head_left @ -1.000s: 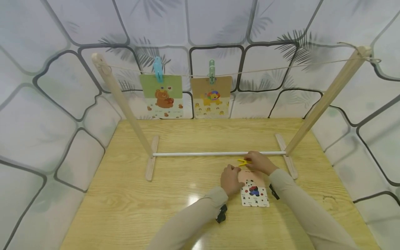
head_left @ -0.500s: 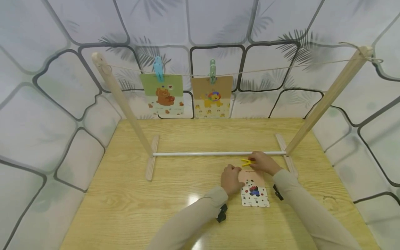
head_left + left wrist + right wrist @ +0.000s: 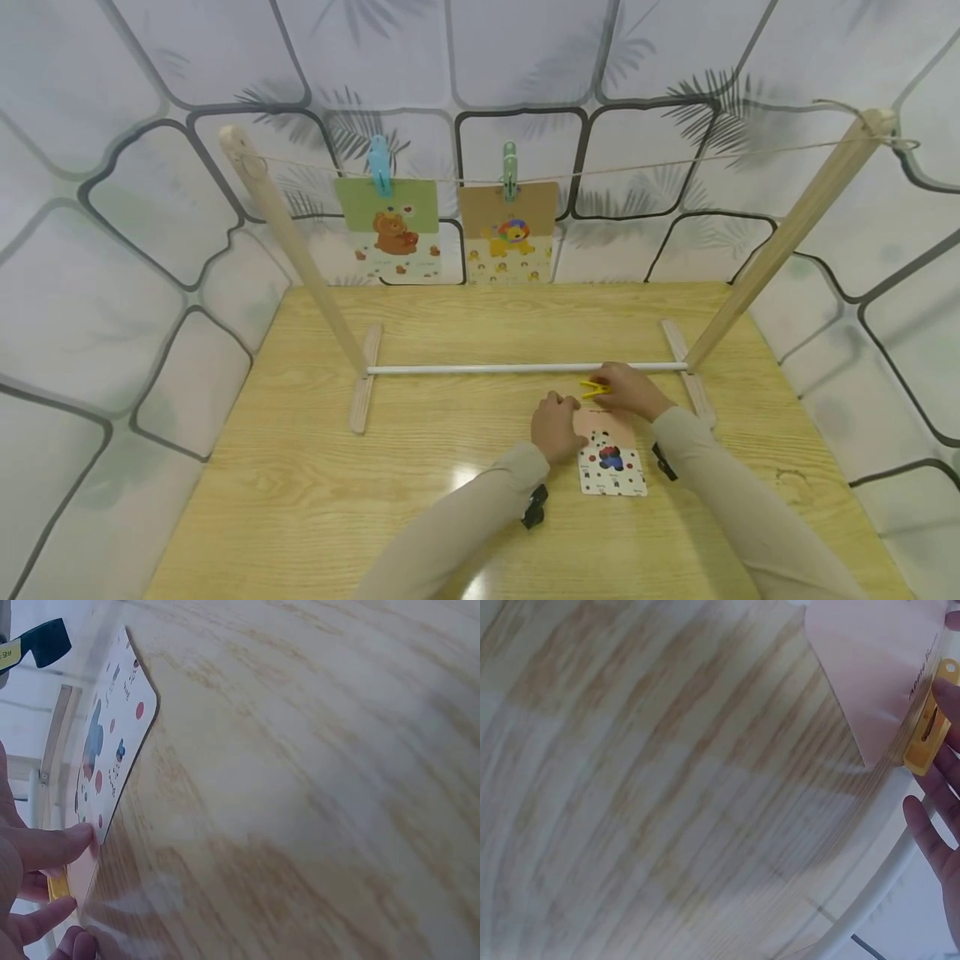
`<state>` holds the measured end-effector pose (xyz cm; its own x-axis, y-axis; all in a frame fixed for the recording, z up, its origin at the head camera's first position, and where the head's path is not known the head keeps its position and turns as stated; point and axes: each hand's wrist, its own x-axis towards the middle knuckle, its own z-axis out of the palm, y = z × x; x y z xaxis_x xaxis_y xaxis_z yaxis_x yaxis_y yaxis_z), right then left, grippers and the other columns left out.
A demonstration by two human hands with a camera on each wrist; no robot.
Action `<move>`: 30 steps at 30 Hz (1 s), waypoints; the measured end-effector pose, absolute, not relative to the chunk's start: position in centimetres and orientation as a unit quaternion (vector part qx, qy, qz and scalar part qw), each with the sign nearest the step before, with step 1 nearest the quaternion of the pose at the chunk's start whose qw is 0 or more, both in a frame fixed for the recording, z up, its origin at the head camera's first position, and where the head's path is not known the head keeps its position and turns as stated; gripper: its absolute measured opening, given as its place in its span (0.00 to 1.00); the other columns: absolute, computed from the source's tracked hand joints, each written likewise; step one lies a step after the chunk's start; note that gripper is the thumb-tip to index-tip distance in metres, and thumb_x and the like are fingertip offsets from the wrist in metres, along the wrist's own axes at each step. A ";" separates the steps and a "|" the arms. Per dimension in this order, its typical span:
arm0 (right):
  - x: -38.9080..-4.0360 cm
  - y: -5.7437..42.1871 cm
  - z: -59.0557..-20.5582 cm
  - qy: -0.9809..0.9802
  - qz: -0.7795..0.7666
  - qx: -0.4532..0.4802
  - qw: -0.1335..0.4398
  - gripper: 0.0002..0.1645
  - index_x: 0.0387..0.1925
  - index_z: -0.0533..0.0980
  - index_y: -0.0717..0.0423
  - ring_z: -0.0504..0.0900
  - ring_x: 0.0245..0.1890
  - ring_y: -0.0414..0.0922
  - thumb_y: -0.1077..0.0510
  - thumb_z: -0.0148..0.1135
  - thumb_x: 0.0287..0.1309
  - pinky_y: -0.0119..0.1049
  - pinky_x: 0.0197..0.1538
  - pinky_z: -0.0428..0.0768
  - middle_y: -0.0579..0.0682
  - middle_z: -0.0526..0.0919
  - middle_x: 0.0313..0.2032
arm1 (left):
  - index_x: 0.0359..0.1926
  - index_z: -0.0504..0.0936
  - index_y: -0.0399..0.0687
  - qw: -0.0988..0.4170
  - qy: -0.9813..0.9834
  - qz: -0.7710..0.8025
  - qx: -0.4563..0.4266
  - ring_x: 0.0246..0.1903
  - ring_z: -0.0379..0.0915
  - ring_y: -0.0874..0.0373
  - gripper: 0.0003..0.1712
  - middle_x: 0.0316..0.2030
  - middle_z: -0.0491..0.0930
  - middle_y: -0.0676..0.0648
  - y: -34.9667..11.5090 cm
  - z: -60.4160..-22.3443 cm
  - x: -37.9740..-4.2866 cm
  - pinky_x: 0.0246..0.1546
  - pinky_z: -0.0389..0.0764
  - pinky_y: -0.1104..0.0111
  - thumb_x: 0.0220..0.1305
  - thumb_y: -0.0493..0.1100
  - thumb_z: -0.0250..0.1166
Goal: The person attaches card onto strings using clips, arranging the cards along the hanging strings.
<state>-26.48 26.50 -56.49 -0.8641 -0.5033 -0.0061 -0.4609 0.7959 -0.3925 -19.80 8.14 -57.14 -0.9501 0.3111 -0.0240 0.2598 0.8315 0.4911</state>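
Observation:
A card with a panda picture [image 3: 611, 481] lies on the table, pink at its far end and white with dots at its near end. My left hand [image 3: 555, 429] rests at its left edge. In the left wrist view the thumb [image 3: 56, 846] touches that edge, fairly straight, with the other fingers beside it. Just beyond the card's far end, my right hand [image 3: 630, 390] pinches a yellow clothespin [image 3: 596, 389] between thumb and fingers. The right wrist view shows this clothespin [image 3: 928, 727] close to the pink end [image 3: 862, 660], apparently not clamped on it.
A string [image 3: 645, 168] runs between two wooden posts [image 3: 787, 242]. From it hang a bear card [image 3: 393, 233] under a blue clothespin [image 3: 380, 167] and a lion card [image 3: 508, 237] under a green clothespin [image 3: 509, 171]. A white rod [image 3: 480, 369] joins the stand's feet.
My right hand has shifted slightly to the right with the yellow clothespin, then stays almost still. The left hand and the panda card have hardly moved.

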 end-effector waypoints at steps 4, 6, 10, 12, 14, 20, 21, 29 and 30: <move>-26.3 26.3 -56.3 0.947 -0.193 -0.252 0.050 0.17 0.41 0.79 0.62 0.78 0.34 0.46 0.60 0.68 0.49 0.45 0.40 0.79 0.53 0.80 0.34 | 0.49 0.78 0.52 0.062 0.956 0.245 0.149 0.40 0.70 0.57 0.29 0.42 0.72 0.48 8.2 -56.7 -19.9 0.37 0.73 0.70 0.45 0.52 0.74; -26.3 26.2 -56.3 0.948 -0.192 -0.249 0.049 0.16 0.41 0.79 0.62 0.78 0.34 0.47 0.61 0.68 0.49 0.46 0.40 0.78 0.53 0.80 0.34 | 0.50 0.77 0.52 0.062 0.957 0.240 0.150 0.39 0.71 0.57 0.29 0.42 0.72 0.48 8.2 -56.6 -20.0 0.36 0.73 0.70 0.46 0.53 0.73; -26.2 26.5 -56.3 0.952 -0.183 -0.240 0.048 0.15 0.40 0.79 0.62 0.78 0.34 0.47 0.61 0.68 0.49 0.45 0.40 0.79 0.53 0.80 0.33 | 0.50 0.77 0.52 0.058 0.959 0.231 0.151 0.38 0.70 0.57 0.29 0.42 0.72 0.48 8.3 -56.8 -20.2 0.35 0.73 0.70 0.47 0.54 0.72; -26.2 26.8 -56.3 0.953 -0.180 -0.239 0.045 0.14 0.40 0.79 0.63 0.79 0.33 0.47 0.61 0.67 0.49 0.45 0.40 0.79 0.53 0.80 0.33 | 0.50 0.76 0.52 0.058 0.961 0.226 0.151 0.38 0.70 0.57 0.28 0.41 0.72 0.48 8.3 -56.9 -20.3 0.35 0.73 0.70 0.47 0.54 0.72; -26.2 27.1 -56.3 0.954 -0.177 -0.238 0.042 0.15 0.40 0.79 0.63 0.79 0.34 0.48 0.61 0.68 0.49 0.46 0.41 0.79 0.54 0.81 0.33 | 0.49 0.76 0.53 0.057 0.961 0.222 0.152 0.38 0.70 0.58 0.27 0.41 0.71 0.49 8.4 -57.0 -20.4 0.35 0.73 0.70 0.47 0.54 0.72; -25.9 28.0 -56.0 0.956 -0.169 -0.235 0.038 0.14 0.39 0.79 0.64 0.79 0.33 0.49 0.62 0.68 0.48 0.47 0.41 0.79 0.54 0.81 0.32 | 0.46 0.76 0.53 0.062 0.961 0.224 0.151 0.37 0.69 0.58 0.26 0.40 0.70 0.49 8.4 -56.8 -20.4 0.34 0.72 0.71 0.46 0.53 0.73; -25.9 28.1 -56.0 0.957 -0.171 -0.233 0.039 0.14 0.39 0.79 0.64 0.79 0.33 0.49 0.63 0.68 0.48 0.47 0.41 0.79 0.54 0.81 0.32 | 0.45 0.76 0.53 0.062 0.961 0.223 0.150 0.36 0.69 0.58 0.25 0.40 0.70 0.49 8.4 -56.7 -20.4 0.33 0.71 0.71 0.46 0.52 0.73; -25.9 28.2 -56.2 0.958 -0.173 -0.225 0.043 0.20 0.43 0.78 0.64 0.79 0.35 0.49 0.59 0.70 0.48 0.47 0.43 0.79 0.55 0.81 0.35 | 0.47 0.76 0.54 0.062 0.962 0.219 0.153 0.36 0.68 0.59 0.27 0.40 0.70 0.50 8.6 -56.7 -20.4 0.33 0.71 0.71 0.46 0.55 0.72; -25.9 28.2 -56.2 0.958 -0.172 -0.227 0.044 0.20 0.43 0.78 0.64 0.79 0.35 0.49 0.59 0.70 0.48 0.47 0.42 0.79 0.55 0.81 0.35 | 0.47 0.76 0.54 0.061 0.962 0.218 0.154 0.36 0.68 0.59 0.27 0.40 0.70 0.50 8.6 -56.7 -20.5 0.33 0.70 0.71 0.46 0.56 0.72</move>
<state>-25.91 28.17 -56.25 -0.8931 -0.4498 -0.0058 -0.4196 0.8378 -0.3493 -20.46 8.61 -56.74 -0.9447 0.3239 -0.0508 0.2704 0.8572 0.4382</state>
